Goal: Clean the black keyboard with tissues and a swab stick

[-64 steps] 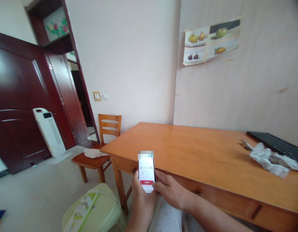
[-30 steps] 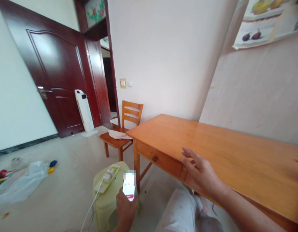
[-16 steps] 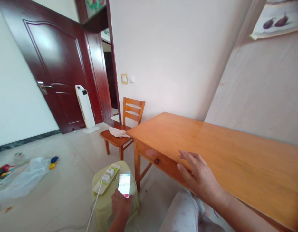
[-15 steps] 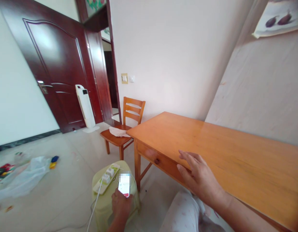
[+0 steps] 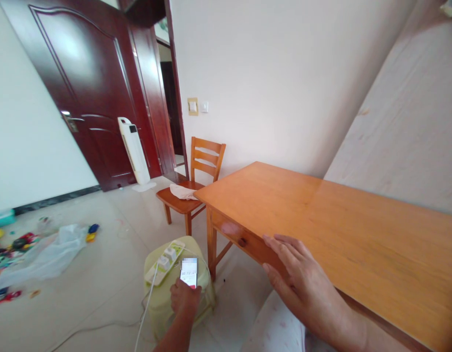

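Phone (image 5: 189, 276) had travelled from the tabletop (image 5: 269, 200) edge to above the stool (image 5: 160, 299). Right hand (image 5: 308, 278), nearest, hung by that edge, fingers nearly together, thumb apart. Left hand (image 5: 185, 296) alone pinched the phone's lower end beside a power strip (image 5: 160, 275); stool contact unclear. Beyond stood a chair (image 5: 180, 203), then a dark-red door (image 5: 90, 83).

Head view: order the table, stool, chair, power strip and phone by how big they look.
1. Table
2. Stool and chair, too alike to rank
3. Power strip
4. Phone, partly covered by the left hand
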Demonstrator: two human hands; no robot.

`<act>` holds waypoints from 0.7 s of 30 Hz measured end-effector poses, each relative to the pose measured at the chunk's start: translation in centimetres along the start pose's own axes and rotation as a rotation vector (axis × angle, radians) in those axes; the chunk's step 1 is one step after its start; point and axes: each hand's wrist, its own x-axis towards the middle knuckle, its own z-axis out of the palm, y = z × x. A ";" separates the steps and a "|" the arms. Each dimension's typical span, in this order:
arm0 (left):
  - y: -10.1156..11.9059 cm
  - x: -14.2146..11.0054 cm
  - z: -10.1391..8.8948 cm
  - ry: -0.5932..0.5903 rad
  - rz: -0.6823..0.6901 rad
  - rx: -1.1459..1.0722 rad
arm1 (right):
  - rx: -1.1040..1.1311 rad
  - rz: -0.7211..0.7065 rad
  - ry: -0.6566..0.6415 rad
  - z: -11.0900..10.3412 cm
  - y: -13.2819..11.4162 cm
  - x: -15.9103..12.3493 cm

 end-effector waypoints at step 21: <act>1.3 2.0 0.8 0.027 0.022 0.004 | 0.148 -0.017 -0.038 -0.4 -1.0 0.5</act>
